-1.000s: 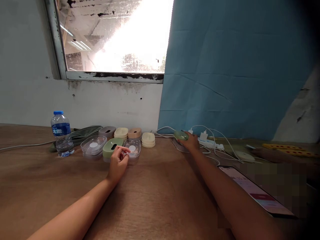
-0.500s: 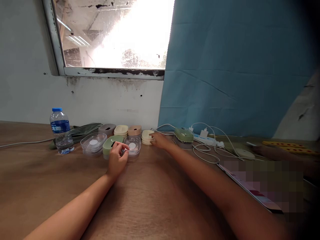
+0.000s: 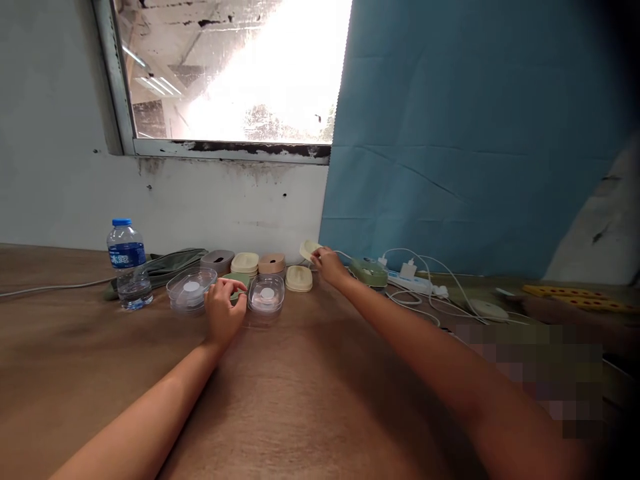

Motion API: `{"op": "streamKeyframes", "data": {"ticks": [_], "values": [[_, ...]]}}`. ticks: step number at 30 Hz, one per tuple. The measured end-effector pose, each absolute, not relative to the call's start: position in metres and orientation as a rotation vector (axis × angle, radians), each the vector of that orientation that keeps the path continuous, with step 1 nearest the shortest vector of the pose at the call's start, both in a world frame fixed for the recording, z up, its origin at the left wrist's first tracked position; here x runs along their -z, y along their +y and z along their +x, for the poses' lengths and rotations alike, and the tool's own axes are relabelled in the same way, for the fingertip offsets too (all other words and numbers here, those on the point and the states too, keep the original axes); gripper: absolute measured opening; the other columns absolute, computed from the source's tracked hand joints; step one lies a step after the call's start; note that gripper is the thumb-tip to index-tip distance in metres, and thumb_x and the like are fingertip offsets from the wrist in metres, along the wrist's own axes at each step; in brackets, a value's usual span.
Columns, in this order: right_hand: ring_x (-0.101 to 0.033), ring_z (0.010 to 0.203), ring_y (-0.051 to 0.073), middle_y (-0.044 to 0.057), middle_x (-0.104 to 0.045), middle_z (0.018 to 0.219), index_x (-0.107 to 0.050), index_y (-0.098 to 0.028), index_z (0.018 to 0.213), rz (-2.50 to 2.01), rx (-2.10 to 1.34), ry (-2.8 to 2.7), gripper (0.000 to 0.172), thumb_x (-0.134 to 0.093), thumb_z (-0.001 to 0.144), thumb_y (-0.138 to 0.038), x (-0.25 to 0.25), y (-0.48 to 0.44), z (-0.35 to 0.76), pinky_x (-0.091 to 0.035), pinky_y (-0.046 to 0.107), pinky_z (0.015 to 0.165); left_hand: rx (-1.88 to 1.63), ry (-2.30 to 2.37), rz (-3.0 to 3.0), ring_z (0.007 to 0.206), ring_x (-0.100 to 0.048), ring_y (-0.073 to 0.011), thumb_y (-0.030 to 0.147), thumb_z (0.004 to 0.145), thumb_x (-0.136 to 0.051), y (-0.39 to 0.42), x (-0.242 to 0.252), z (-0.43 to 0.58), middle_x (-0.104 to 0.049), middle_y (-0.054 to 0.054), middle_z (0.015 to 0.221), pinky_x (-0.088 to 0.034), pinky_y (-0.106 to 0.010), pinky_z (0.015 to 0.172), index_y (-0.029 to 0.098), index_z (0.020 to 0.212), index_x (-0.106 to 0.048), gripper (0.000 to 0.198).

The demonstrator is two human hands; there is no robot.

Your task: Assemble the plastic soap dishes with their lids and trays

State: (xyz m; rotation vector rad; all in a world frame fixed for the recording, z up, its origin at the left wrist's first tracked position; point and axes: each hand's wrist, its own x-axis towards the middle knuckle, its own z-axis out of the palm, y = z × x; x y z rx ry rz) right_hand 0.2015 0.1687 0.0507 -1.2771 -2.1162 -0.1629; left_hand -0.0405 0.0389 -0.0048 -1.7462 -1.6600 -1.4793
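My right hand (image 3: 330, 265) pinches a cream lid (image 3: 309, 250) by its right side and holds it tilted in the air. Below it, another cream lid-like piece (image 3: 299, 278) lies on the table. My left hand (image 3: 224, 305) is in front of a green box (image 3: 236, 285), fingers curved and apart, holding nothing I can see; it partly hides the box. Just right of that hand stand clear plastic containers (image 3: 267, 297), each with a pale round mark. More clear containers (image 3: 190, 288) stand to its left. Behind are a grey box (image 3: 217, 259), stacked cream lids (image 3: 245, 263) and a tan box (image 3: 271, 263).
A water bottle (image 3: 127, 263) stands at the left beside a dark green pouch (image 3: 175, 265). Another green box (image 3: 369, 272), a power strip (image 3: 417, 283) and loose white cables lie to the right. Beyond them are a yellow perforated strip (image 3: 575, 298) and a blurred area.
My right hand has lifted a cream lid off the pile and moved it up and slightly right. My left hand has shifted left and its fingers have spread.
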Motion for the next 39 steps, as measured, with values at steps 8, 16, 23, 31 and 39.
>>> {"op": "streamKeyframes", "data": {"ticks": [8,16,23,31,39], "values": [[-0.058,0.080,0.015,0.006,-0.052,0.100,-0.049,-0.019,0.096,-0.864,0.045,-2.361,0.011,-0.045,0.088,-0.024,-0.040,0.041,0.248,-0.049,0.028,0.077,0.912,-1.848,-1.937,0.099,-0.051,-0.0300,0.018,0.074,-0.046,0.050,0.018,-0.050,-0.059,-0.013,0.102,-0.036,-0.041,0.087,0.014,0.097,-0.056,0.025],[-0.053,0.102,0.018,0.011,-0.051,0.116,-0.047,-0.020,0.110,-0.677,-0.268,-2.644,0.023,-0.044,0.087,-0.021,0.005,-0.014,0.273,-0.046,0.030,0.087,0.815,-1.791,-2.094,0.103,-0.055,-0.0296,0.020,0.078,-0.047,0.049,0.013,-0.056,-0.064,-0.016,0.105,-0.033,-0.044,0.094,0.013,0.103,-0.059,0.029],[-0.055,0.102,0.020,0.008,-0.057,0.111,-0.053,-0.021,0.094,-0.720,-0.230,-2.558,0.028,-0.046,0.072,-0.006,0.011,0.001,0.282,-0.044,0.035,0.090,0.953,-1.820,-2.149,0.096,-0.060,-0.0268,0.026,0.080,-0.046,0.054,0.011,-0.066,-0.067,-0.014,0.100,-0.042,-0.037,0.085,0.014,0.100,-0.062,0.029],[-0.051,0.109,0.021,0.008,-0.053,0.118,-0.039,-0.022,0.122,-0.776,-0.177,-2.390,0.062,-0.041,0.064,-0.002,0.024,0.008,0.287,-0.042,0.038,0.094,1.392,-1.451,-1.963,0.101,-0.057,-0.0252,0.031,0.084,-0.046,0.044,0.002,-0.053,-0.065,-0.011,0.103,-0.040,-0.040,0.092,0.017,0.106,-0.059,0.029],[-0.028,0.128,0.028,0.010,-0.028,0.139,-0.021,-0.024,0.134,-0.698,0.025,-2.158,0.069,-0.047,0.071,-0.013,0.017,0.004,0.291,-0.029,0.049,0.104,1.451,-0.856,-2.802,0.097,-0.059,-0.0212,0.025,0.081,-0.054,-0.002,-0.011,-0.001,-0.067,-0.009,0.101,-0.045,-0.038,0.090,0.021,0.103,-0.064,0.024]]}}
